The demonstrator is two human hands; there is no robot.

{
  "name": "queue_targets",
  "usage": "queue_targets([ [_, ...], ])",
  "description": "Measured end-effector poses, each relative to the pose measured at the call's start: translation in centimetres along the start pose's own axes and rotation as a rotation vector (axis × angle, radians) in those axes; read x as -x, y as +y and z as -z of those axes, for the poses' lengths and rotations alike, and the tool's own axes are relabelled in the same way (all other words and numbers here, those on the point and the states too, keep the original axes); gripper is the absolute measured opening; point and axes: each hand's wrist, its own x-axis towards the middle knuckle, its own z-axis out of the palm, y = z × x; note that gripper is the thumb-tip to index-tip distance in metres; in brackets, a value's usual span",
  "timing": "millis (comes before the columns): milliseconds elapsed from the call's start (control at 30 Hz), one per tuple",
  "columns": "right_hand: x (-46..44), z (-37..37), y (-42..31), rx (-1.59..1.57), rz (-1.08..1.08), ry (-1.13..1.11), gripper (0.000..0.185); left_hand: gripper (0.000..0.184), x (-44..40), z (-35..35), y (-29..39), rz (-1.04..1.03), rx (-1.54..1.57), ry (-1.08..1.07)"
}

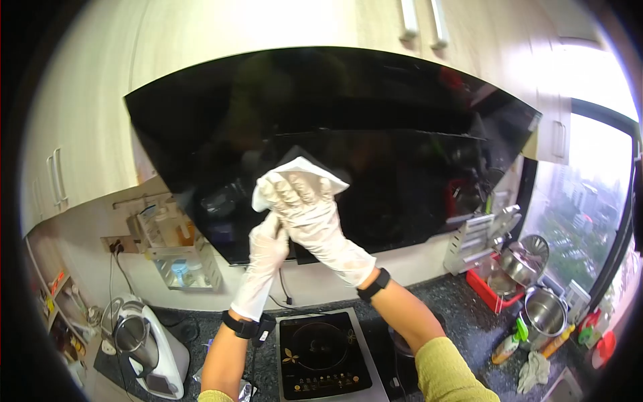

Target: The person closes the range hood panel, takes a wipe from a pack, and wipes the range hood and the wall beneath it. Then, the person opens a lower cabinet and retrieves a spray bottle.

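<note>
Both of my hands wear white gloves and meet in front of the black glossy range hood. My right hand presses a white cloth against the hood's glass, fingers spread over it. Just below and to the left, my left hand is closed and touches the right hand near its palm; what it holds, if anything, is hidden. The cloth's upper edge folds out above the fingertips. A black band circles each wrist.
Below the hands lies a black induction cooktop. A white kitchen appliance stands at the left. On the right are a red dish basket, a steel pot, a spray bottle and a rag. Pale cabinets surround the hood.
</note>
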Motion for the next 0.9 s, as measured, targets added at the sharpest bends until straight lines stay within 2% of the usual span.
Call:
queue_targets([
  [100,0.9,-0.1,1.5,-0.047,0.032,-0.011,0.058,0.02,0.1,-0.4,-0.1,0.051,0.09,-0.015],
  [133,1.5,0.3,2.6,-0.012,0.008,0.062,0.058,0.022,0.3,-0.1,-0.2,0.026,-0.072,-0.003],
  [200,3.6,0.2,6.7,-0.093,-0.183,0.162,0.061,0.024,0.0,0.0,1.0,0.122,0.07,-0.064],
  [267,8.4,-1.3,12.1,-0.079,-0.485,0.067,0.065,0.024,-0.1,0.0,0.7,0.115,0.072,-0.085],
  [333,9.3,2.1,16.0,0.038,-0.553,0.42,0.071,0.025,0.0,-0.3,0.1,0.063,0.075,-0.053],
  [400,12.0,1.0,19.5,0.007,-0.937,0.456,0.069,0.026,-0.1,-0.4,0.2,0.07,0.077,-0.062],
  [567,11.1,-0.6,15.5,0.06,-0.904,0.425,0.068,0.025,-0.1,-0.1,0.9,0.111,0.076,-0.083],
  [600,9.6,0.1,12.2,0.029,-0.709,0.352,0.071,0.025,-0.1,-0.1,0.9,0.114,0.074,-0.079],
  [700,4.3,1.7,4.1,-0.506,-0.576,-0.722,0.062,0.017,-0.1,0.0,0.4,0.09,0.01,-0.068],
  [733,7.8,-3.4,1.3,0.141,-0.142,-0.152,0.059,0.016,-0.1,0.0,-0.1,0.074,-0.053,-0.069],
  [767,7.6,-3.5,0.9,0.058,-0.088,0.059,0.057,0.013,-0.2,-0.2,0.4,0.077,0.012,-0.055],
  [800,7.1,-3.0,1.9,0.077,-0.051,0.098,0.064,0.014,-0.2,-0.2,0.6,0.077,0.016,-0.046],
  [867,6.7,-2.1,5.5,-0.157,-0.327,0.193,0.072,0.016,-0.1,-0.1,1.1,0.108,-0.008,-0.047],
  [900,7.0,-1.0,8.8,-0.075,-0.418,0.248,0.075,0.017,-0.2,-0.1,1.4,0.089,-0.019,-0.046],
])
